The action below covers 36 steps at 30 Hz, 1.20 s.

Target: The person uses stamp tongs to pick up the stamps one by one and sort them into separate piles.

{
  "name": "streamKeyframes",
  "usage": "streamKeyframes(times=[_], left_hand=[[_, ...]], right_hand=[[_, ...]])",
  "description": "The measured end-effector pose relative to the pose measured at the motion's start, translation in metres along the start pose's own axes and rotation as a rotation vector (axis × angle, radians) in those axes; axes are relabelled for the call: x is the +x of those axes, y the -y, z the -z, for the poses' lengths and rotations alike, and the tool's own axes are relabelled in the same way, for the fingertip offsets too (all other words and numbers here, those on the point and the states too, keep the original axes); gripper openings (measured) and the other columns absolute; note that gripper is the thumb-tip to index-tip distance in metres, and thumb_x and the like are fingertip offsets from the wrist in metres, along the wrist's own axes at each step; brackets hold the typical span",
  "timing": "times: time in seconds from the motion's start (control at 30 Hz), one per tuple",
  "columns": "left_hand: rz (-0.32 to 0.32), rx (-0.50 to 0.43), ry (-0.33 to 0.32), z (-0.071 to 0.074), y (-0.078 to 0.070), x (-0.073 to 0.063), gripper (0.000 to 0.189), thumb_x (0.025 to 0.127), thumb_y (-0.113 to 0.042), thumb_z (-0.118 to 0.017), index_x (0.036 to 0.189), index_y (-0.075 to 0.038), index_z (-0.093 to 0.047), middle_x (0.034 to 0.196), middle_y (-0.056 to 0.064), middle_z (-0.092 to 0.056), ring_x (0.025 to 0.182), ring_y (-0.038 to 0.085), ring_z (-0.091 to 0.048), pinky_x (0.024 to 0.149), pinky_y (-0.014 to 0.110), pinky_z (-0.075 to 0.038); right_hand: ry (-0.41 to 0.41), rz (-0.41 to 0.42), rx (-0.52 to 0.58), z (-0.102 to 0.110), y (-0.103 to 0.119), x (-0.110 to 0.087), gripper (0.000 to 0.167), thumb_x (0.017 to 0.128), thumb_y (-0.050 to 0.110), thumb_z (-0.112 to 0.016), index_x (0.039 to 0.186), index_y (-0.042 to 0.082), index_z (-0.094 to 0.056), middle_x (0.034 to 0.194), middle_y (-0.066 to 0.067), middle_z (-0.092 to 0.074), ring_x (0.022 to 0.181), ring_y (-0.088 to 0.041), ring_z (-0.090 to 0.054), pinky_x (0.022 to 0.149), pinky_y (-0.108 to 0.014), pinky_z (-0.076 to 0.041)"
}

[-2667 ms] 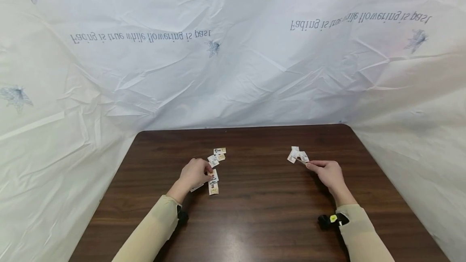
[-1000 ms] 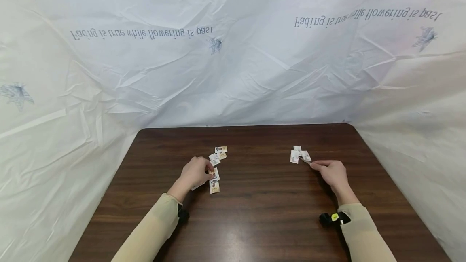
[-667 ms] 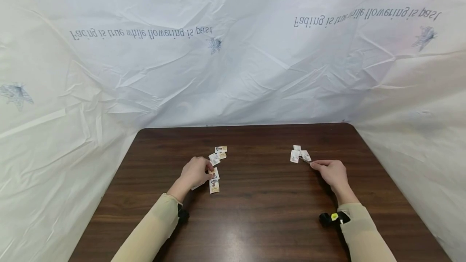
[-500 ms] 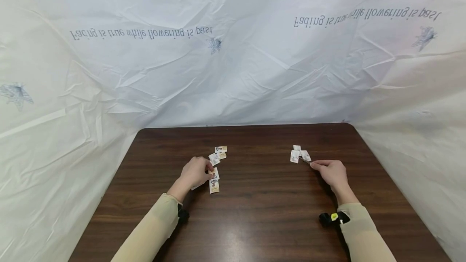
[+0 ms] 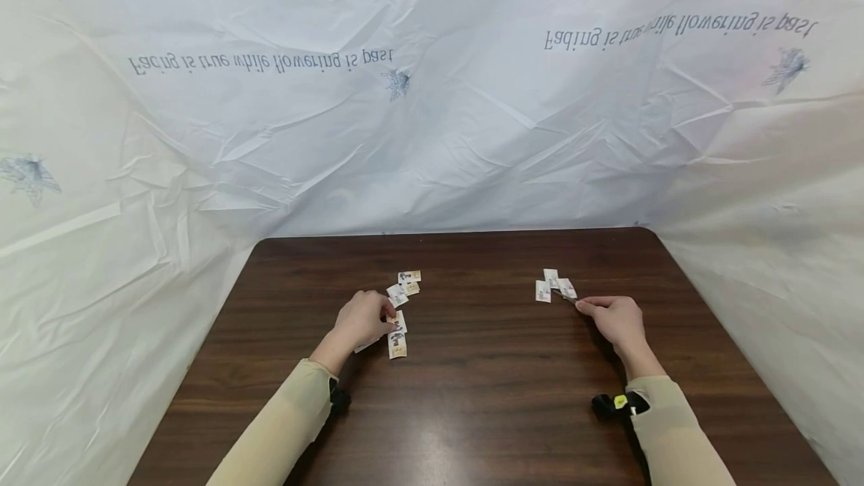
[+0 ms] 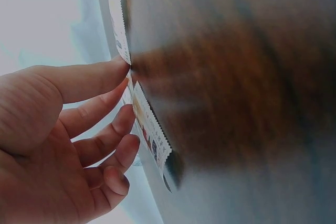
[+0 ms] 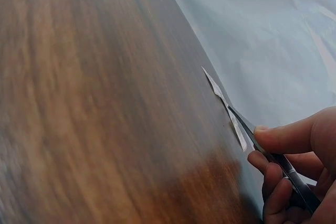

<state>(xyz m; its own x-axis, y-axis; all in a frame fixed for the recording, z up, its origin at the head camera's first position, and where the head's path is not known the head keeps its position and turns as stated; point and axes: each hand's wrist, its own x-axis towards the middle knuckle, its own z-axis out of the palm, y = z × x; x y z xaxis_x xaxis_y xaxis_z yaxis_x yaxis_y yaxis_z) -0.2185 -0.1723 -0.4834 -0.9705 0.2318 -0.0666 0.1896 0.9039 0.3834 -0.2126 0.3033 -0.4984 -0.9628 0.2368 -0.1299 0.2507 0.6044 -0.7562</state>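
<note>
Paper slips, small, printed, toothed-edged, stamp-like; 2 clusters on 1 table. Left cluster: 6 pieces visible, 1 mostly beneath the left hand, whose thumb and forefinger tips touch paper, other fingers loosely bent, nothing clasped. Right cluster: 3 pieces, close-set. Right hand pinches dark tweezers, points at the paper; whether they nip a slip, cannot tell. Handling, by judgement: very light, thin, flexible, quick to curl (ends lift in the left wrist view), easily creased; teeth fragile. Best taken by a raised edge, flat between tweezer points. Surface: table, dark-brown wood grain, glossy, probably slippery under paper. Room: white sheeting, creased, hung behind and both sides, grey-blue motifs, 2 inverted lines of lettering.
</note>
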Motion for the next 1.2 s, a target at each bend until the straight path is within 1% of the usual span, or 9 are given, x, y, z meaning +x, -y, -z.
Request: streamKeyframes(times=[0.13,0.27,0.37,0.53,0.67,0.83,1.0,1.1,1.2], left_hand=[[-0.003,0.004,-0.002,0.0,0.001,-0.001,0.013,0.088,-0.023,-0.091,0.095,-0.019,-0.081,0.093,-0.005,-0.07,0.089,0.022,-0.063,0.068,0.039,-0.052],[0.001,0.001,-0.001,0.001,0.001,-0.001,0.012,0.089,-0.023,-0.09,0.096,-0.02,-0.082,0.096,-0.004,-0.07,0.101,0.028,-0.064,0.074,0.042,-0.053],[0.006,0.0,0.002,0.002,0.0,-0.002,0.011,0.09,-0.023,-0.09,0.097,-0.02,-0.082,0.097,-0.003,-0.069,0.106,0.03,-0.064,0.076,0.043,-0.053],[-0.002,0.009,0.004,0.003,-0.002,-0.003,0.012,0.089,-0.023,-0.091,0.096,-0.019,-0.081,0.097,-0.002,-0.067,0.107,0.03,-0.062,0.076,0.043,-0.053],[-0.016,0.033,-0.004,0.003,-0.002,-0.002,0.013,0.088,-0.022,-0.091,0.093,-0.02,-0.08,0.095,-0.002,-0.065,0.102,0.027,-0.06,0.075,0.042,-0.052],[-0.03,0.043,-0.024,0.002,0.001,-0.003,0.015,0.086,-0.023,-0.093,0.089,-0.023,-0.078,0.091,-0.003,-0.063,0.096,0.023,-0.058,0.074,0.041,-0.051],[-0.046,0.003,-0.048,0.002,0.004,-0.002,0.017,0.086,-0.021,-0.092,0.087,-0.023,-0.076,0.089,-0.005,-0.062,0.092,0.02,-0.055,0.072,0.04,-0.05],[-0.056,-0.024,-0.067,0.003,0.007,-0.001,0.008,0.09,-0.017,-0.086,0.089,-0.021,-0.078,0.088,-0.003,-0.064,0.091,0.021,-0.056,0.074,0.04,-0.05],[-0.034,-0.049,-0.09,0.008,0.009,-0.001,0.005,0.093,-0.013,-0.078,0.094,-0.018,-0.081,0.094,0.0,-0.066,0.098,0.025,-0.059,0.075,0.041,-0.05]], right_hand=[[0.003,0.001,0.004,0.0,0.0,0.0,0.039,0.105,0.03,-0.07,0.122,-0.004,-0.078,0.14,-0.034,-0.061,0.134,-0.055,-0.05,0.107,-0.066,-0.043],[0.004,0.004,0.015,-0.001,0.0,0.0,0.04,0.105,0.03,-0.07,0.123,-0.004,-0.077,0.139,-0.034,-0.062,0.134,-0.055,-0.05,0.107,-0.065,-0.043],[0.004,0.006,0.025,-0.001,0.001,0.0,0.041,0.105,0.031,-0.071,0.125,-0.005,-0.076,0.138,-0.033,-0.063,0.134,-0.054,-0.051,0.107,-0.065,-0.044],[0.019,0.017,0.033,0.0,0.005,-0.004,0.046,0.106,0.033,-0.069,0.132,-0.006,-0.072,0.141,-0.034,-0.061,0.135,-0.054,-0.05,0.107,-0.066,-0.044],[0.032,0.048,0.04,-0.003,0.014,-0.008,0.049,0.107,0.034,-0.069,0.135,-0.006,-0.07,0.142,-0.034,-0.06,0.135,-0.054,-0.05,0.106,-0.066,-0.045],[0.062,0.101,0.038,-0.016,0.028,-0.014,0.045,0.105,0.032,-0.071,0.134,-0.004,-0.072,0.142,-0.031,-0.062,0.137,-0.052,-0.051,0.106,-0.064,-0.046],[0.093,0.168,0.036,-0.031,0.043,-0.015,0.04,0.104,0.03,-0.073,0.128,-0.002,-0.076,0.137,-0.027,-0.067,0.137,-0.049,-0.053,0.106,-0.062,-0.047],[0.108,0.204,0.037,-0.041,0.051,-0.013,0.038,0.103,0.029,-0.075,0.125,-0.001,-0.078,0.131,-0.025,-0.071,0.132,-0.047,-0.058,0.104,-0.06,-0.049],[0.129,0.244,0.02,-0.053,0.059,-0.013,0.034,0.103,0.028,-0.075,0.122,0.001,-0.08,0.126,-0.022,-0.074,0.125,-0.044,-0.063,0.101,-0.058,-0.051]])
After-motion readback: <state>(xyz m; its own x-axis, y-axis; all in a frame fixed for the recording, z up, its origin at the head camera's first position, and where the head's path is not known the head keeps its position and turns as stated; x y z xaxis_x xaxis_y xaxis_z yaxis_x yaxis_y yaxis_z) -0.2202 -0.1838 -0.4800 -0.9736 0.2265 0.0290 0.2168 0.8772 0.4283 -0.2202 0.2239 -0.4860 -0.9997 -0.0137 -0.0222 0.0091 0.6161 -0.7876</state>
